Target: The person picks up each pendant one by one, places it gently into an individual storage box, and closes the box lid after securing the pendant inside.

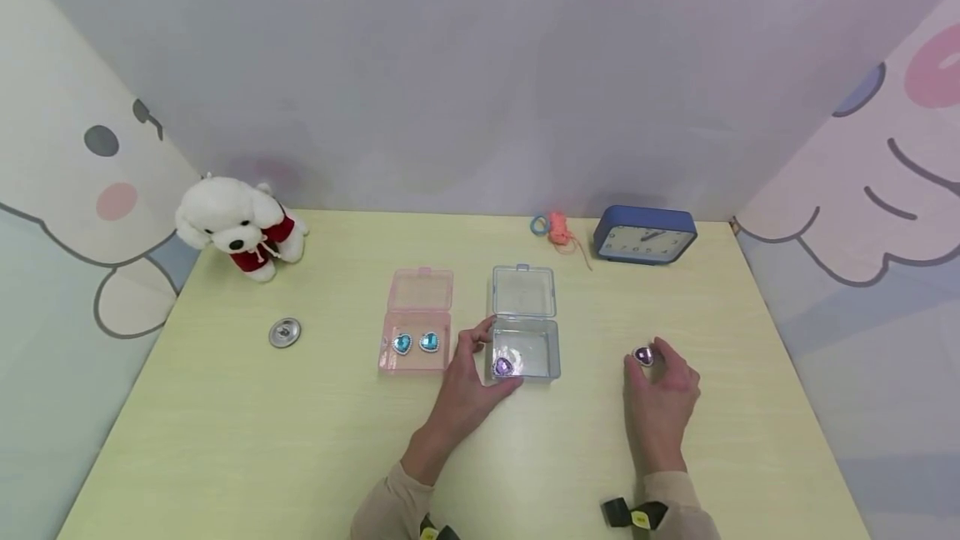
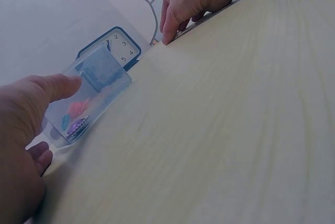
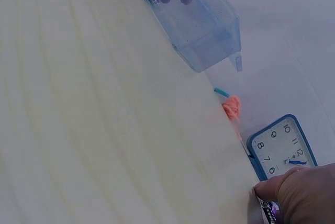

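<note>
My left hand [image 1: 467, 386] grips the near-left side of a clear blue plastic box [image 1: 536, 348], thumb at its front and fingers at its left wall. The lid [image 1: 523, 292] of that box lies folded back. One purple heart-shaped gem [image 1: 503, 367] sits in the box's near-left corner. Off to the right, my right hand [image 1: 663, 398] pinches a second purple gem [image 1: 643, 356] between thumb and fingers, at the tabletop. In the right wrist view this gem [image 3: 269, 211] shows a silver beaded rim, partly hidden by the hand.
Left of the blue box stands an opened pink box [image 1: 415, 367] with two blue heart gems [image 1: 416, 343]. A round silver metal piece [image 1: 285, 332] lies farther left. Along the back are a white plush dog [image 1: 238, 226], a blue band [image 1: 539, 225], coral yarn [image 1: 558, 228] and a blue clock [image 1: 646, 235].
</note>
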